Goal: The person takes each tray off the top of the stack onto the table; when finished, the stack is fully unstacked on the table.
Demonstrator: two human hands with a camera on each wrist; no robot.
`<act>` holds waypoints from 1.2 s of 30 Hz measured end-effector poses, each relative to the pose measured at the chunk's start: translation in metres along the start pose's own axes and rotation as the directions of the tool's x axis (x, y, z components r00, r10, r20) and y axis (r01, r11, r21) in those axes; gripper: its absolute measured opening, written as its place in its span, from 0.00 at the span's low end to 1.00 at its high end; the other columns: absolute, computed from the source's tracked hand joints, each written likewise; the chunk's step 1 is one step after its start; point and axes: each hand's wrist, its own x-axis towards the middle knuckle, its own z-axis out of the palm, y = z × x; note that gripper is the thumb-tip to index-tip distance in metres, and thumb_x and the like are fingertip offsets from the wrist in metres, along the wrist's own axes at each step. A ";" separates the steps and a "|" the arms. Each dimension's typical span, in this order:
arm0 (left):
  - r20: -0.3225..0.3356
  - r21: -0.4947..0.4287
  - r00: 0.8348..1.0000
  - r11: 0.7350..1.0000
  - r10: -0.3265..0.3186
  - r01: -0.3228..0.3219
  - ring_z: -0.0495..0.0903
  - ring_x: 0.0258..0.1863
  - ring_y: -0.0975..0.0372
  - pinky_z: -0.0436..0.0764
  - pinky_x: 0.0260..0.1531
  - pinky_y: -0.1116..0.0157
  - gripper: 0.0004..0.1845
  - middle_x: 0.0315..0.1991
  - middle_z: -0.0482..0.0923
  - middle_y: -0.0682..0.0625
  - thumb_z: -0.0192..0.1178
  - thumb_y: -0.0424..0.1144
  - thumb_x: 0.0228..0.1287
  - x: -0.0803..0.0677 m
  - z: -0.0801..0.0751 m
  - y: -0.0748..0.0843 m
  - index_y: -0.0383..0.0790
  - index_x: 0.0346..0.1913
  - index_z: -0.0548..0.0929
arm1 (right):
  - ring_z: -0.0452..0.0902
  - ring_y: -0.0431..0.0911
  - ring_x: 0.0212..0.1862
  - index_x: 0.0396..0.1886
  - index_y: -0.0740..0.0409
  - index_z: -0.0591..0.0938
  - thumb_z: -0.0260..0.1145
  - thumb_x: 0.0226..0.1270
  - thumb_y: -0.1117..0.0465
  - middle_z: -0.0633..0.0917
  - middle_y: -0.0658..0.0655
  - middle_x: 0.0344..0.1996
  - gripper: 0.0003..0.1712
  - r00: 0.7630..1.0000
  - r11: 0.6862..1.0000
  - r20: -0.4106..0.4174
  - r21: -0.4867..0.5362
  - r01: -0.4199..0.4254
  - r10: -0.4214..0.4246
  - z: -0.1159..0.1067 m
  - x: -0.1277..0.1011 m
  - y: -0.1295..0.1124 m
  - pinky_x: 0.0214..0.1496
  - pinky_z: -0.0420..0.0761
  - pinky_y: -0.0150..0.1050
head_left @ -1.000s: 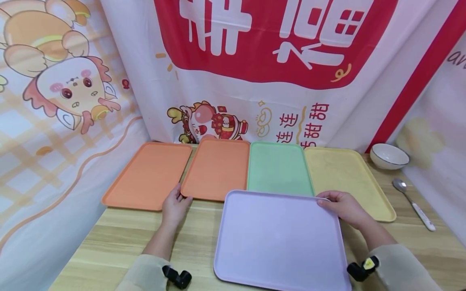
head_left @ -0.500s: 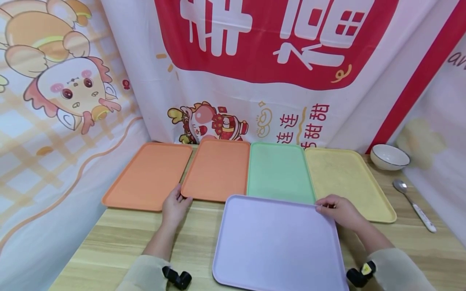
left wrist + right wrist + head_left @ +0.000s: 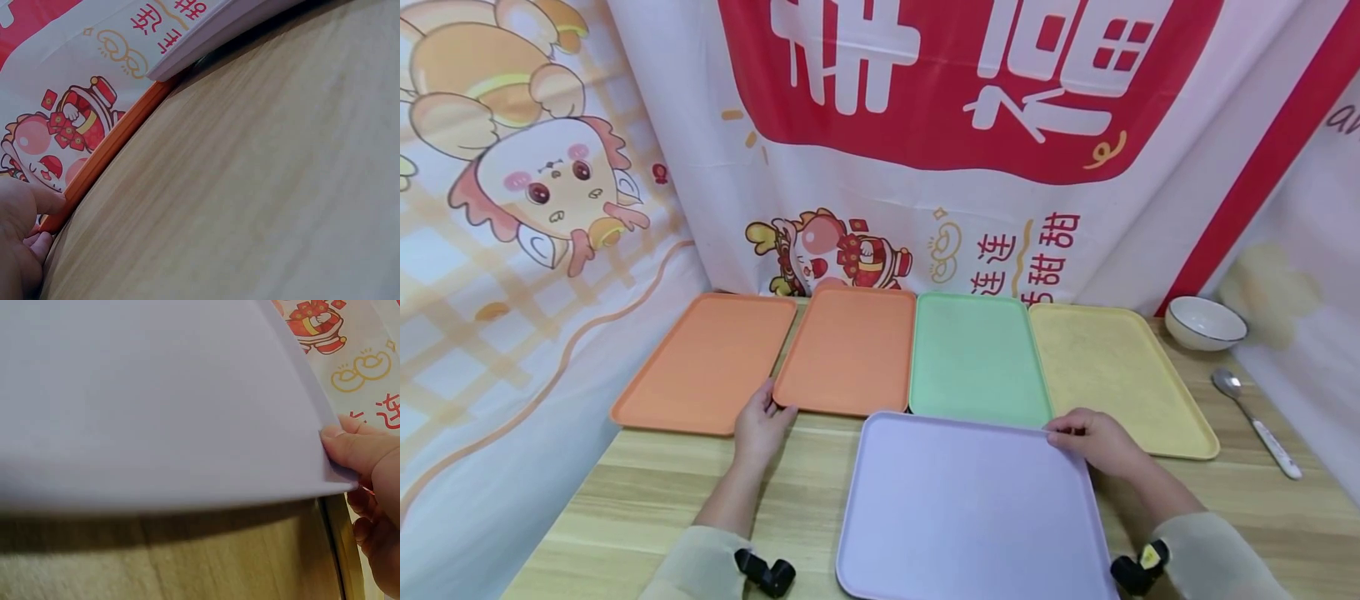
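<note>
In the head view, the right hand (image 3: 1099,443) pinches the far right corner of a lavender tray (image 3: 973,508). The right wrist view shows the thumb (image 3: 342,445) on top of that corner and other fingers curled below it; the tray (image 3: 187,406) is raised above the wood there. At the near left corner of the second orange tray (image 3: 850,350), the left hand (image 3: 762,429) grips the rim. Up close, the left wrist view has this hand (image 3: 22,231) with its fingers around the orange tray's (image 3: 100,153) corner. The lavender tray's near edge is cut off.
Another orange tray (image 3: 707,362) lies to the left. A green tray (image 3: 977,354) and a yellow tray (image 3: 1120,375) stand in the row to the right. A white bowl (image 3: 1206,323) and a spoon (image 3: 1255,421) are at the far right. Printed cloth (image 3: 850,183) hangs behind the wooden table (image 3: 625,500).
The right hand has drawn the lavender tray a little toward the person and slightly left, so more of the green tray shows. The left hand has stayed at the orange tray's corner.
</note>
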 end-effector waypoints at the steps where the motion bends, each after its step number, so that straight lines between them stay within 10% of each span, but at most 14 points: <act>1: 0.000 -0.001 1.000 1.000 0.000 0.000 0.61 0.73 0.44 0.70 0.69 0.57 0.37 0.75 0.55 0.33 0.58 0.32 0.68 0.000 0.000 0.000 0.29 0.75 0.54 | 0.77 0.41 0.39 0.43 0.57 0.88 0.69 0.65 0.58 0.85 0.54 0.37 0.10 1.000 1.000 0.001 0.001 -0.001 0.001 0.000 0.000 0.000 0.37 0.79 0.29; 36: -0.009 -0.001 1.000 1.000 0.009 -0.009 0.62 0.71 0.42 0.70 0.70 0.55 0.37 0.74 0.56 0.31 0.59 0.30 0.66 0.000 0.000 0.000 0.26 0.74 0.55 | 0.75 0.39 0.34 0.36 0.51 0.90 0.72 0.61 0.61 0.84 0.49 0.32 0.05 0.992 0.996 -0.123 -0.083 -0.012 0.002 0.014 0.002 0.000 0.31 0.78 0.27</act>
